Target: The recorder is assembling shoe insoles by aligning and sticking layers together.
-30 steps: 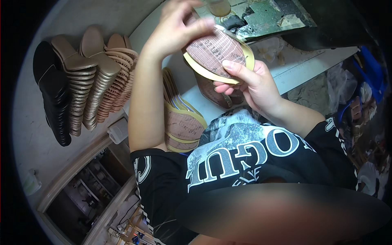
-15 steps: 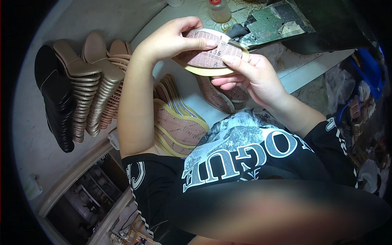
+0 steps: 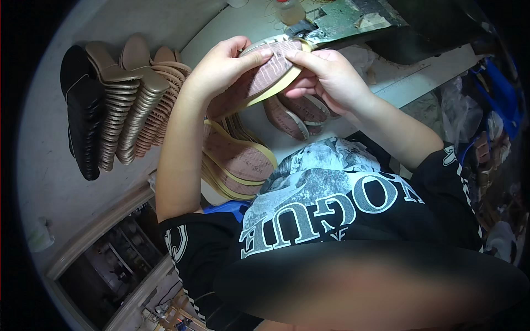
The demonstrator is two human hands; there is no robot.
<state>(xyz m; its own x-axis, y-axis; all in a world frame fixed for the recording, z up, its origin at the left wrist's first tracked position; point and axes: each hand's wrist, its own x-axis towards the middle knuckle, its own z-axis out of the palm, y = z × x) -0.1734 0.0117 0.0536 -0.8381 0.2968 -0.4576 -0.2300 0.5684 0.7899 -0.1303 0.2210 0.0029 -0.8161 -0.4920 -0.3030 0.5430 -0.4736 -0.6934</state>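
A brown patterned shoe insole point(image 3: 264, 77) with a yellow edge is held up above the white table point(image 3: 49, 160) by both hands. My left hand point(image 3: 223, 66) grips its left part, thumb lying across the top. My right hand point(image 3: 326, 74) grips its right end, fingers curled under it. Below the hands, a fanned pile of similar insoles point(image 3: 237, 157) lies on the table beside my left forearm. A few more insoles point(image 3: 298, 113) lie under my right hand.
Rows of stacked soles stand at the left: black ones point(image 3: 80, 121), then tan and brown ones point(image 3: 135, 102). A green board point(image 3: 353, 16) and a small bottle point(image 3: 290, 11) lie at the far edge. Plastic bags and blue items point(image 3: 491, 99) crowd the right side.
The view has tilted, so hands and insole sit lower in the picture. My right hand shifted from under the insole to its right end, and the insole now lies flatter.
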